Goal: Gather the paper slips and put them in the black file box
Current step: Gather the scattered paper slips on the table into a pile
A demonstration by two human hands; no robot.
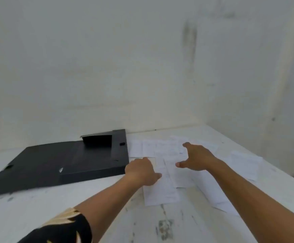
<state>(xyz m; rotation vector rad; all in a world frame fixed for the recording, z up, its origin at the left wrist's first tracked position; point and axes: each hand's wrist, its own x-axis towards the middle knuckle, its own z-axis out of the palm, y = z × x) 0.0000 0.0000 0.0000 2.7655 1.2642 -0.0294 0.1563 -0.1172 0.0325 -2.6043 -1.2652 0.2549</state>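
Note:
Several white paper slips (162,190) lie spread and overlapping on the white table, right of centre. The black file box (93,160) lies opened flat at the left, its lid spread toward the near left. My left hand (141,171) rests palm down on the left edge of the slips, fingers curled onto the paper, just right of the box. My right hand (197,157) hovers over the middle of the slips with thumb and fingers spread apart, holding nothing. More slips (246,163) lie farther right.
The worn white table (55,211) meets a pale wall at the back and another wall on the right, forming a corner behind the papers. The table's right edge (293,181) runs diagonally near the outer slips.

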